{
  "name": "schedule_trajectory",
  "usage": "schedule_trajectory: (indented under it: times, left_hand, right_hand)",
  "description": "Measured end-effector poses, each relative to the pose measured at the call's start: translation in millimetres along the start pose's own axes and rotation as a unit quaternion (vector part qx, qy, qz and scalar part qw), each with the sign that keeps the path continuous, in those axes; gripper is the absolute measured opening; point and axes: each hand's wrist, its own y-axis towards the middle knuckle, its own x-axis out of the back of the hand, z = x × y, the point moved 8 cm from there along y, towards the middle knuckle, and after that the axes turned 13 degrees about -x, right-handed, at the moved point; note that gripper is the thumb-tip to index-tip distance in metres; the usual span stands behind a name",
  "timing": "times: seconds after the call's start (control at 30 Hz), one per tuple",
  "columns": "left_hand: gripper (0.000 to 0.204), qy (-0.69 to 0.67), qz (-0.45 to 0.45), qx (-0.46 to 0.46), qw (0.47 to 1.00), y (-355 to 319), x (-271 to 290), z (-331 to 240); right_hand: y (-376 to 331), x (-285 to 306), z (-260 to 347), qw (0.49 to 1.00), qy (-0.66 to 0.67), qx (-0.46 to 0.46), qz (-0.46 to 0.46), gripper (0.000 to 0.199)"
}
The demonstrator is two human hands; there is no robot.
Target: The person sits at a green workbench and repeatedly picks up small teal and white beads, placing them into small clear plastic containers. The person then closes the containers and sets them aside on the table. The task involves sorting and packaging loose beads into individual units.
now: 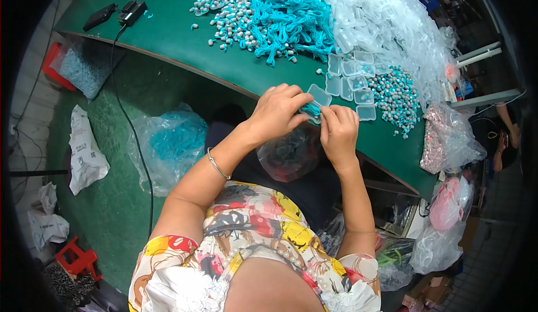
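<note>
We are packing a turquoise cord [311,109] into a small clear case [317,98]. Our left hand [277,112] and right hand [338,131] both pinch it. Next, we judge, comes closing the lid.

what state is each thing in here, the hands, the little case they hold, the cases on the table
left hand: gripping the small clear case
right hand: pinching the same case
small clear case: lid open, teal cord inside
cases on the table: lying flat, some filled
clear bag: open in the lap

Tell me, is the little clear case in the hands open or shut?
Open: the clear case shows its lid raised behind, teal cord visible inside, between left hand and right hand.
</note>
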Motion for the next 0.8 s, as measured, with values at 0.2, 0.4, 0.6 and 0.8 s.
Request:
schedule_trajectory:
  times: [0.2,0.4,0.6,0.8]
  left_hand:
    - [0.040,-0.007,0.026,-0.002,1.000,3.3,0.3,0.7]
    - [0.040,-0.005,0.030,-0.004,1.000,5.1,-0.2,0.4]
    - [0.040,-0.003,0.022,-0.004,1.000,2.3,-1.1,1.0]
    - [0.041,-0.003,0.020,-0.007,1.000,1.4,-0.7,-0.2]
  right_hand:
    - [16.3,5.5,-21.7,0.996,0.028,-0.076,0.037,0.022]
    - [29.4,-19.4,-38.7,0.989,-0.016,-0.111,0.101,0.026]
    - [27.6,-26.4,-47.9,0.970,0.083,-0.177,0.147,0.033]
    - [25.8,-26.0,-45.8,0.968,0.115,-0.180,0.132,0.032]
